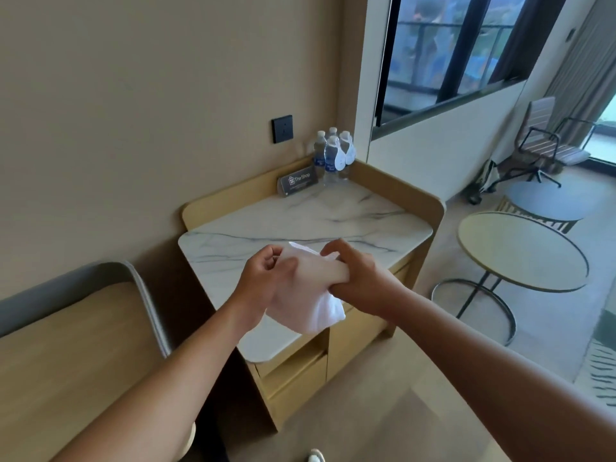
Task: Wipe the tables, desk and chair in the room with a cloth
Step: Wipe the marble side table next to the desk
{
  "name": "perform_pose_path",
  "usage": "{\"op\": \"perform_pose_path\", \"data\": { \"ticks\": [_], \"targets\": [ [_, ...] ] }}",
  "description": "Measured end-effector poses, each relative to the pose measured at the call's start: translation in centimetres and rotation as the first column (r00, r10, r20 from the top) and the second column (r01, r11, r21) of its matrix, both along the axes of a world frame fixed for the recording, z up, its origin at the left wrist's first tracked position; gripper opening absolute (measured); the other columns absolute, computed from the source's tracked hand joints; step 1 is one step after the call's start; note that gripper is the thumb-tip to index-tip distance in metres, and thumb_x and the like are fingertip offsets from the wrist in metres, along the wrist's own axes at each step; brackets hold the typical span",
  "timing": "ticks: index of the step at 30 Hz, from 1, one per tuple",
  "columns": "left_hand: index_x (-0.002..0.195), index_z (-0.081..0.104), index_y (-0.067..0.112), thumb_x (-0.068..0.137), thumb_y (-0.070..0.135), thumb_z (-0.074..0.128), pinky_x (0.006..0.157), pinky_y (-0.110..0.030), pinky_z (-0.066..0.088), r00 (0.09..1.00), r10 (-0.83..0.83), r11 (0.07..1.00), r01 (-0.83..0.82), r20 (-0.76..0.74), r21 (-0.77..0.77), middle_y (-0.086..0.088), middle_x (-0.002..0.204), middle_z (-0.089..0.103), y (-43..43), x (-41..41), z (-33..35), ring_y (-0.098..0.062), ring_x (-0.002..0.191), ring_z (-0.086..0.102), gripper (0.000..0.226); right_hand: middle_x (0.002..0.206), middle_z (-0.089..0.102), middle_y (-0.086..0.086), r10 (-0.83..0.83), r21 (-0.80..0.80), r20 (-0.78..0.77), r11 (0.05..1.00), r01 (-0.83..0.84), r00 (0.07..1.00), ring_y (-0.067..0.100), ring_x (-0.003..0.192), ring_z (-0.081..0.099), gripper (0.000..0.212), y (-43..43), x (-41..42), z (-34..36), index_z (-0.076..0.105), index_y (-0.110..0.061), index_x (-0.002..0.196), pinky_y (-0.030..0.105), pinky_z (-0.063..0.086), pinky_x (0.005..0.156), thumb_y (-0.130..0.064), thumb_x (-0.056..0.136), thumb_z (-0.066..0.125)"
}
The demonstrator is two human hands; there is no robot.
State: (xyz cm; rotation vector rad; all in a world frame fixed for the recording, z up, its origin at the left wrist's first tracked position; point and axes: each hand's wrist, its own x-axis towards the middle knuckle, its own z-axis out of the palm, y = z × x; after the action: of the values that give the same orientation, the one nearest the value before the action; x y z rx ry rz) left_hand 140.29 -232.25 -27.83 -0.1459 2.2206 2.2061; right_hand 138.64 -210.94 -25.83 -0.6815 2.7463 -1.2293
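Your two hands meet in front of you, just above the near edge of the marble-topped bench [300,218]. Your left hand [263,281] has its fingers curled around one side of the white cloth [316,311]. Your right hand [363,278] grips the other side, with its fingers wrapped over a bunched fold. The cloth is held between both hands. Its loose lower part hangs down below them, off the bench top.

Beyond your hands, in the far corner of the bench, four water bottles [333,155] stand upright in a tight cluster. A small dark sign [298,182] stands just to the left of them. On the wall above the sign sits a dark socket plate [282,129].

To the right of your right hand, well apart from the bench, stands a pale round table [520,251] on a metal ring base. A darker round table [550,201] is behind it, and a chair [540,141] sits further off by the window. Below and left of your left forearm lies a wooden surface [66,345] with a grey raised rim.
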Motion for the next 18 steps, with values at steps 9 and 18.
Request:
{"op": "perform_pose_path", "data": {
  "ticks": [9, 18],
  "targets": [
    [0.091, 0.063, 0.008, 0.079, 0.025, 0.068, 0.072, -0.036, 0.041, 0.995, 0.045, 0.999, -0.047, -0.088, -0.023, -0.006, 0.084, 0.063, 1.6, -11.1, 0.4, -0.019, 0.078, 0.055, 0.021, 0.088, 0.069, -0.003, -0.01, -0.057, 0.049, 0.998, 0.013, 0.999, 0.019, 0.075, 0.061, 0.03, 4.0, -11.2, 0.0, 0.055, -0.032, 0.099, 0.026, 0.048, 0.062, -0.011, 0.083, 0.069],
    [0.086, 0.077, 0.023, 0.084, 0.019, 0.075, 0.066, -0.028, 0.052, 0.996, -0.073, 0.997, 0.073, -0.043, -0.012, -0.003, 0.084, 0.072, 3.7, -23.2, 1.9, -0.017, 0.077, 0.066, 0.005, 0.09, 0.066, -0.013, 0.079, -0.041, -0.005, 0.996, -0.079, 0.997, 0.021, 0.081, 0.063, 0.038, 6.4, -24.7, 0.9, 0.055, -0.04, 0.098, 0.035, 0.052, 0.07, -0.008, 0.078, 0.053]
  ]
}}
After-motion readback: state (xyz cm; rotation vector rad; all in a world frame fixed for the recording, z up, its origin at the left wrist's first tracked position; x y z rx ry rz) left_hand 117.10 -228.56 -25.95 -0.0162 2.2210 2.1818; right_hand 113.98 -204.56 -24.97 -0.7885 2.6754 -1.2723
